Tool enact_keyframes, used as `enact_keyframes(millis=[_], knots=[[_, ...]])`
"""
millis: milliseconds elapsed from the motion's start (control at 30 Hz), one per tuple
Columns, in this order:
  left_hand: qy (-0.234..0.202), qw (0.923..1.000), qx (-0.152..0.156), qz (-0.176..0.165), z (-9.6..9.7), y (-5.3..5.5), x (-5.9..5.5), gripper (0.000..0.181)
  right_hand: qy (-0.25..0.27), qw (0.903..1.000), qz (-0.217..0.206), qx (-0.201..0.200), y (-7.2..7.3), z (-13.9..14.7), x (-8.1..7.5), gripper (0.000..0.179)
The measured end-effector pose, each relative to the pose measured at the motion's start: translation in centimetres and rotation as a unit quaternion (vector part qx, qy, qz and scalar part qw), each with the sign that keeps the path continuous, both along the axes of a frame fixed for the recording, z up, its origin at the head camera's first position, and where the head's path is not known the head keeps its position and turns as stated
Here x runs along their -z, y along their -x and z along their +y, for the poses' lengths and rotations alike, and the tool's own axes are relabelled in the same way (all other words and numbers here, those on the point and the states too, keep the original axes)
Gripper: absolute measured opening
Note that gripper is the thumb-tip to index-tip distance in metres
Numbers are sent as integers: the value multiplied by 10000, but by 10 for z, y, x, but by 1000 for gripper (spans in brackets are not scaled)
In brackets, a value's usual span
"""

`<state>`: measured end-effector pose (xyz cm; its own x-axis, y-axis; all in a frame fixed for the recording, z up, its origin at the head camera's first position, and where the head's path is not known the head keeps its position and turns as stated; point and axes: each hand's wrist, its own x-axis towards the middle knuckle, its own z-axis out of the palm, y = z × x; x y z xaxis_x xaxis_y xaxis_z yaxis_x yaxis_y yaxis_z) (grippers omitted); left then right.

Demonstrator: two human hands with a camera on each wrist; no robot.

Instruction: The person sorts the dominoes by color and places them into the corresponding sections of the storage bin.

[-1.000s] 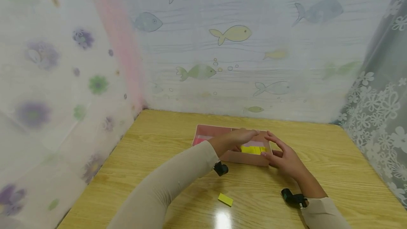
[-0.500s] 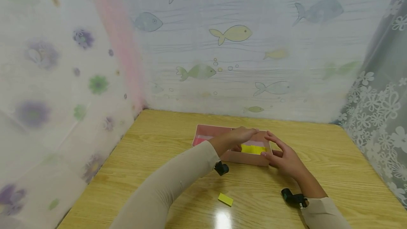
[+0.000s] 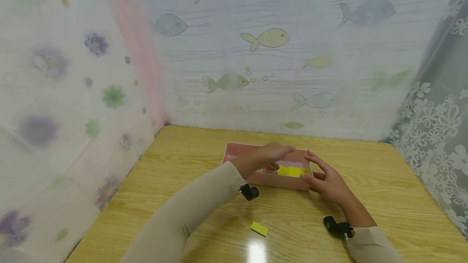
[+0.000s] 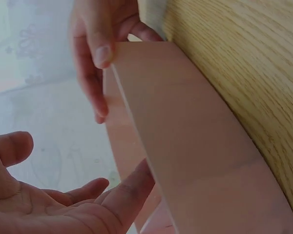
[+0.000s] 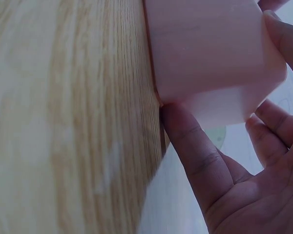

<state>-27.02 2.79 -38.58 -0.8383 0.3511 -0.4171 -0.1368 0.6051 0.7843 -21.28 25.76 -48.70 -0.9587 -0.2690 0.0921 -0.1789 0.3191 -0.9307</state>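
A pink box (image 3: 281, 180) with a divider sits on the wooden table. Yellow blocks (image 3: 291, 171) stand in a row in its right compartment, and something pink lies partly hidden in the left one. My left hand (image 3: 271, 154) reaches over the near wall into the box, fingers lowered beside the row's left end; the left wrist view shows the fingers (image 4: 132, 192) extended and nothing held in them. With my right hand (image 3: 330, 184) I hold the box's right end, thumb at the near corner and fingers round the end wall (image 5: 219, 105).
A single yellow block (image 3: 259, 229) lies on the table (image 3: 292, 222) in front of the box. Fish-patterned curtain (image 3: 270, 72) hangs behind the table, with flowered sheets (image 3: 91, 104) at the left and lace (image 3: 435, 121) at the right.
My left hand and forearm have shifted slightly left, away from the yellow blocks, uncovering more of the row's left end. The right hand, the box and the loose block have stayed put.
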Motion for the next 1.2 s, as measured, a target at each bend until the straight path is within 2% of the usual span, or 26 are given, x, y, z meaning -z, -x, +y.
enact_keyframes(millis=[167, 267, 433, 533, 700, 867, 1000, 1067, 1200], knots=[[-527, 9984, 222, -43, -17, -4, -5, 69, 14, 10000, -56, -10, 1, -1, 0, 75], [-855, 9960, 256, -79, -26, -9, -9, 64, -4, 10000, -68, 25, 1, -1, 0, 75], [-997, 9935, 540, 123, -43, -24, -19, 57, -43, 10000, -33, 67, 0, 1, 0, 75], [-1035, 9911, 789, 277, -54, -30, -20, 58, -45, 10000, -23, 60, -1, 1, 1, 75], [-1211, 9860, 988, 579, -69, -33, -15, 57, -48, 10000, 4, 77, 0, 1, 1, 75], [-1151, 9791, 1134, 1233, -83, -39, -11, 51, -70, 9999, 34, 69, 0, 1, 2, 75], [-1239, 9688, 1266, 1734, -94, -44, -4, 50, -56, 10000, 53, 47, 0, 0, 2, 75], [-1317, 9661, 1336, 1776, -99, -48, 0, 52, -52, 10000, 68, 27, 0, 0, 2, 75], [-1389, 9662, 1417, 1646, -108, -55, 11, 52, -50, 9999, 107, -1, 0, 1, 2, 73]])
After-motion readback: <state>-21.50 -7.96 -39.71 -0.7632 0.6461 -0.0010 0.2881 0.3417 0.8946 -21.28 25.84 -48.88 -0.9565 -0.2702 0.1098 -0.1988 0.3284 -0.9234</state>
